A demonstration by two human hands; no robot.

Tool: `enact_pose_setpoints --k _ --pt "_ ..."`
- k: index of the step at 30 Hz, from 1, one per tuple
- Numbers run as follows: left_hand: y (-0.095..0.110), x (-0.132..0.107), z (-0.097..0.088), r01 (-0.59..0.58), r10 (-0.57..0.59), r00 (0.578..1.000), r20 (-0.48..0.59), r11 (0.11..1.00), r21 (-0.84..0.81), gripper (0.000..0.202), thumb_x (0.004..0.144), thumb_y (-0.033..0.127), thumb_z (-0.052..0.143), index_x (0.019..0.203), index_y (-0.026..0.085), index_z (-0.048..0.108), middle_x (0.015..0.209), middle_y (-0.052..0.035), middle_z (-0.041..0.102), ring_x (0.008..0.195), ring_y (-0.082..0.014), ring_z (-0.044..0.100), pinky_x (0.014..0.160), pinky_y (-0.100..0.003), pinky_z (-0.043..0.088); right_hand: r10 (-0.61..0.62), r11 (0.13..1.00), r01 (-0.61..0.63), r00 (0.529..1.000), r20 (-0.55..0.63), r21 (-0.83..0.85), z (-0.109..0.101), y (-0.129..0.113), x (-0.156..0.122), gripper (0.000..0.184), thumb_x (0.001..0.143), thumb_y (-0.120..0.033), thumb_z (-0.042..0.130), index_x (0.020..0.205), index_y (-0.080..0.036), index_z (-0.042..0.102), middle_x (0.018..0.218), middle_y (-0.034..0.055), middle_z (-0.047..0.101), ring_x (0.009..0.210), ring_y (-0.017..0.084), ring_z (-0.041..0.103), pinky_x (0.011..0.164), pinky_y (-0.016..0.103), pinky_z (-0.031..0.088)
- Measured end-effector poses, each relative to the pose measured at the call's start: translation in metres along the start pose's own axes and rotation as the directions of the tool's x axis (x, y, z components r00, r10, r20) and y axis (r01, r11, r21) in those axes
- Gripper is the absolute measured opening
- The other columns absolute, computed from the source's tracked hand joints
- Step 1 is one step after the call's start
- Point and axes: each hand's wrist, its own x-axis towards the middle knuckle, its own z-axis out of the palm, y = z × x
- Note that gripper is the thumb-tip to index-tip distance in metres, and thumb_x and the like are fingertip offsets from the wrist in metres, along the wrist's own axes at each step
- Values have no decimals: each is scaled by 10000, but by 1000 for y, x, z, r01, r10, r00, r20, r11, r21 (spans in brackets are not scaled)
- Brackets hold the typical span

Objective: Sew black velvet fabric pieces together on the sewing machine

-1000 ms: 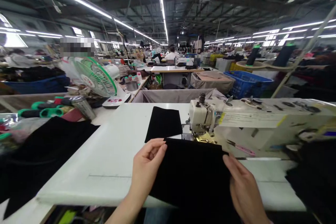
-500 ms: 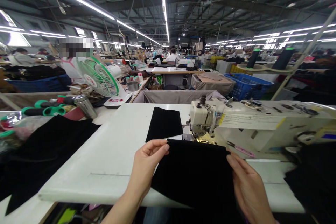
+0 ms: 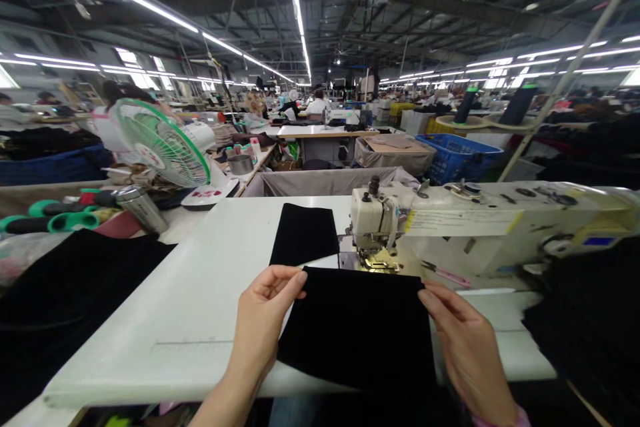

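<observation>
A black fabric piece point(image 3: 360, 327) is stretched between my two hands in front of the sewing machine point(image 3: 377, 223). My left hand point(image 3: 270, 300) pinches its upper left corner between thumb and fingers. At the upper right corner, my right hand point(image 3: 460, 320) pinches the same cloth. The fabric's top edge runs nearly level just before the needle area, and its lower part hangs over the front table edge. Another black fabric piece point(image 3: 305, 233) lies flat on the white sewing table point(image 3: 200, 293), left of the machine head.
Pink-handled thread snips point(image 3: 447, 273) lie by the machine's base. Dark fabric is heaped at the right point(image 3: 585, 320) and left point(image 3: 75, 300). A steel flask point(image 3: 143, 209), thread spools point(image 3: 75, 220) and a green-rimmed fan point(image 3: 160, 147) stand at left. Behind is a blue crate point(image 3: 460, 153).
The camera view has turned slightly right, so the scene sits further left. My right hand's corner of the cloth now looks flatter and straighter. Both hands keep their pinch.
</observation>
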Motion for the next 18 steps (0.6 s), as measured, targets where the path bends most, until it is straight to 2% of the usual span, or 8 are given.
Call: enact_pose_setpoints --k 3,5,7,9,13,15,18 --pt "-3 4 -3 -17 16 999 -37 1000 -19 352 538 366 912 763 174 720 690 4 694 626 -109 609 569 -166 526 -20 999 18 999 51 32 6 -10 -3 318 586 -418 898 797 -202 797 912 60 776 922 248 690 902 374 531" --pt "-5 7 -5 -16 15 998 -62 1000 -15 389 503 342 926 786 177 717 684 15 690 559 -85 568 483 -135 478 -27 998 21 995 99 63 11 -17 -4 285 600 -409 891 766 -203 787 858 51 766 847 221 684 836 347 543" --pt "-7 11 -6 5 -4 998 -59 1000 4 409 480 316 928 805 175 723 670 28 685 452 -38 469 383 -107 381 -28 995 16 992 121 98 15 -21 -4 276 598 -403 893 748 -203 776 823 38 753 806 198 673 797 323 543" --pt "-9 13 -8 22 -22 998 -63 1000 6 419 452 292 928 803 180 728 690 31 697 433 -29 461 359 -95 373 -33 992 17 992 126 126 17 -23 -3 273 604 -394 893 743 -197 765 807 29 741 789 182 659 779 307 538" --pt "-15 15 -12 41 -43 995 -93 999 -23 398 437 294 934 767 200 731 734 12 731 637 -122 676 577 -141 592 -43 988 20 989 143 155 17 -23 -3 246 666 -367 865 774 -182 744 769 7 711 760 149 621 757 280 516" --pt "-19 15 -16 44 -45 996 -74 999 -21 393 457 307 938 782 215 736 746 10 741 680 -135 707 650 -147 615 -47 987 23 988 146 158 17 -23 -4 241 681 -362 855 781 -180 732 755 -2 698 748 142 607 745 274 505" --pt "-25 16 -20 32 -32 999 -28 999 11 391 504 336 933 833 242 743 815 -1 764 737 -168 729 655 -175 635 -44 987 21 988 145 159 18 -25 -3 258 669 -362 854 771 -179 703 741 -5 681 743 147 599 739 282 500"
